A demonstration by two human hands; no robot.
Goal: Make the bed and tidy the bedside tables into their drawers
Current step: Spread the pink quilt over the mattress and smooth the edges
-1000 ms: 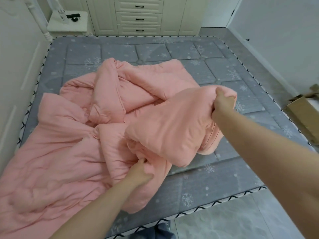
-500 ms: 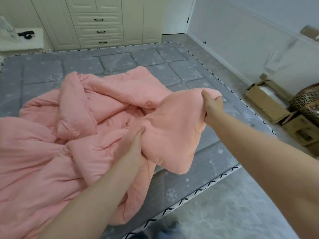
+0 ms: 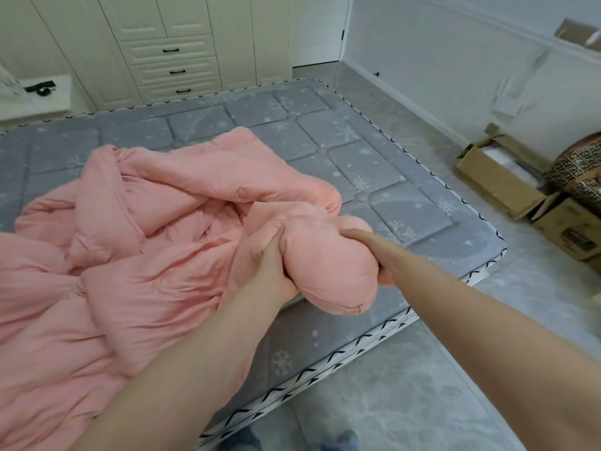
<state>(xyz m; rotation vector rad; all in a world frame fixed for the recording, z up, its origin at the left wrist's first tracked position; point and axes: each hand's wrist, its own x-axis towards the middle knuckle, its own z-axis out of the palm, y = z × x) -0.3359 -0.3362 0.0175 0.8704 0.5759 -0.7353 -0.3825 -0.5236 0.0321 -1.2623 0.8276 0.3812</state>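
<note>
Grey quilted mattress (image 3: 325,151) fills the room's middle, with the pink duvet (image 3: 146,255) crumpled on its near-left part. You are at the bed-making step: your left hand (image 3: 271,258) and right hand (image 3: 364,242) both grip one bunched corner, fingers curled into the fabric. Next you probably must pull this corner out toward the mattress edge; the bedside table (image 3: 35,99) waits untidied

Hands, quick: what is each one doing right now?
Left hand: grips a fold of the pink quilt.
Right hand: grips the same quilt's bunched end, beside the left.
</note>
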